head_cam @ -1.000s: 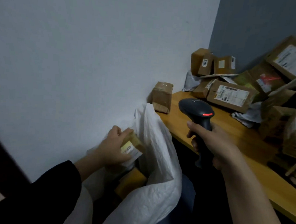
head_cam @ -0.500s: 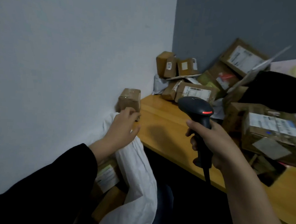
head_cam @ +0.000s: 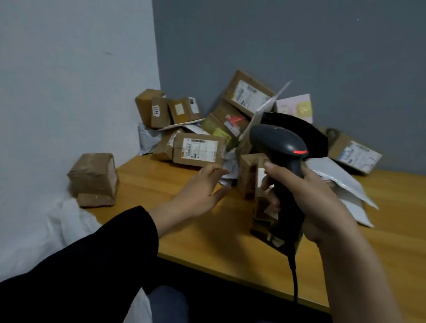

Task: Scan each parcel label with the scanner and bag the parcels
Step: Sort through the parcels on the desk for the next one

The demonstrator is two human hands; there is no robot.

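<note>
My right hand [head_cam: 311,201] grips the handle of a black barcode scanner [head_cam: 279,150] with a red light on its head, held upright over the wooden table [head_cam: 227,236]. My left hand [head_cam: 200,188] is open, fingers extended, reaching over the table toward a brown labelled parcel [head_cam: 197,149] lying flat at the front of the pile. A small upright box [head_cam: 249,173] stands just behind the scanner, partly hidden by it. The white woven bag [head_cam: 66,218] sits low at the table's left end, mostly hidden by my black sleeve.
A heap of cardboard parcels [head_cam: 245,96] and white mailers [head_cam: 348,190] fills the back corner against the grey wall. A taped brown box [head_cam: 94,177] stands alone at the table's left edge by the white wall. The scanner cable [head_cam: 294,276] hangs over the table's front edge.
My left hand let go of the parcel in the bag, rose out and moved right across the table toward the pile. The view swung right; the scanner stayed in my right hand.
</note>
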